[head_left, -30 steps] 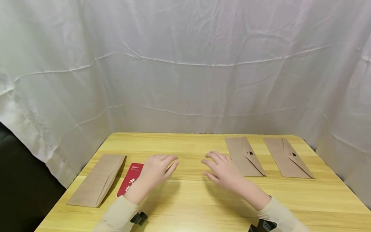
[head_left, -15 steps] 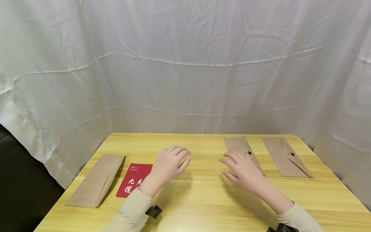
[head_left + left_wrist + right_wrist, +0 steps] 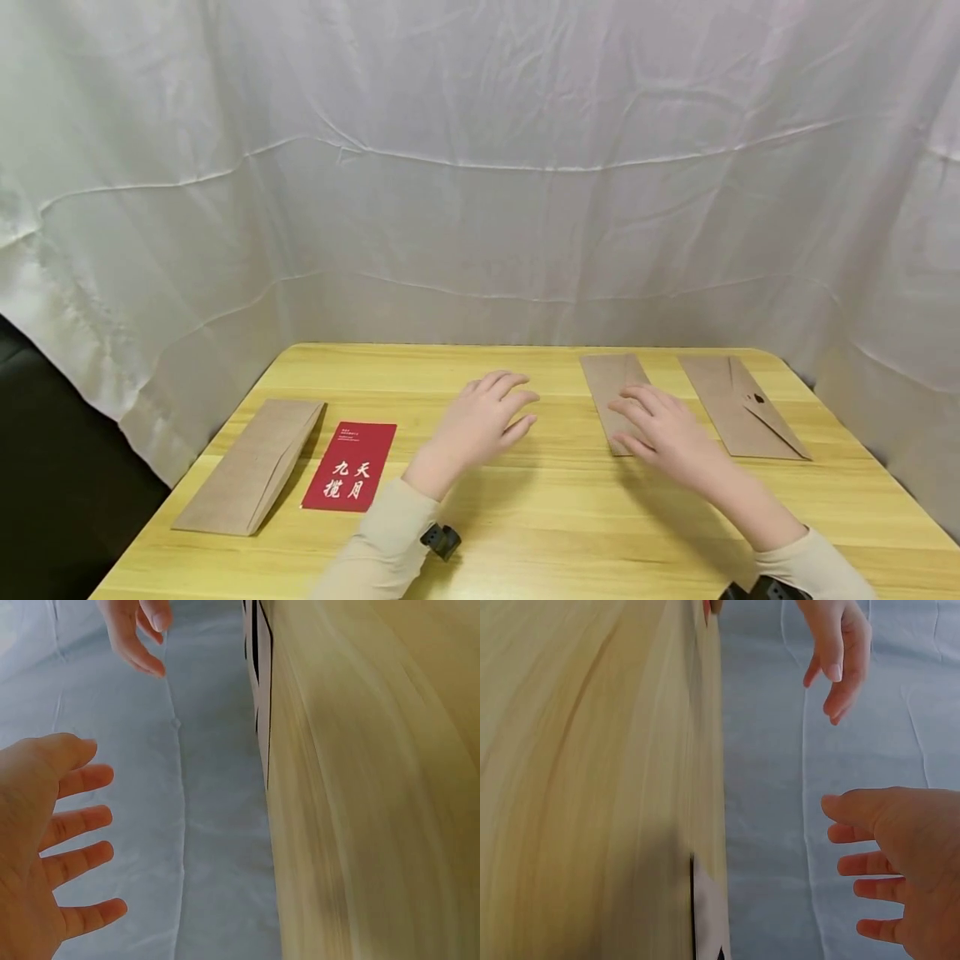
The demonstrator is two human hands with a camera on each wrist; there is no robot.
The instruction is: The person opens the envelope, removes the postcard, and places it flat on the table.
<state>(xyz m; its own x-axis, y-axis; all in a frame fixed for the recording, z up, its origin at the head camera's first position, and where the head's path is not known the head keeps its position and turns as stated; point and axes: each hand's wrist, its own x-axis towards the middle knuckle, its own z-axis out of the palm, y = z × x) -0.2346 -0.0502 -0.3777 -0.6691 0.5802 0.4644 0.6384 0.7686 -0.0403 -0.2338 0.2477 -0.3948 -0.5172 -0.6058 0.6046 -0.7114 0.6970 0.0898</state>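
In the head view my left hand point(image 3: 480, 421) hovers over the middle of the table, fingers spread and holding nothing. My right hand point(image 3: 667, 429) hangs above the nearer of two brown envelopes, the inner right envelope point(image 3: 607, 387), and hides part of it. Farther right lies the outer right envelope point(image 3: 735, 408), flap side up with a small dark mark. A red card point(image 3: 352, 467) with white characters lies flat left of my left hand. Beside it rests a thicker brown envelope point(image 3: 243, 471). Both wrist views show relaxed fingers with nothing between them.
The wooden table point(image 3: 525, 533) has rounded far corners. A pale curtain point(image 3: 480, 208) hangs behind it and along the sides. At the lower left is a dark surface point(image 3: 60, 467).
Both hands have moved to the right above the table. The red card, partly covered by my left hand and forearm before, now shows whole. The envelopes and card have stayed put.
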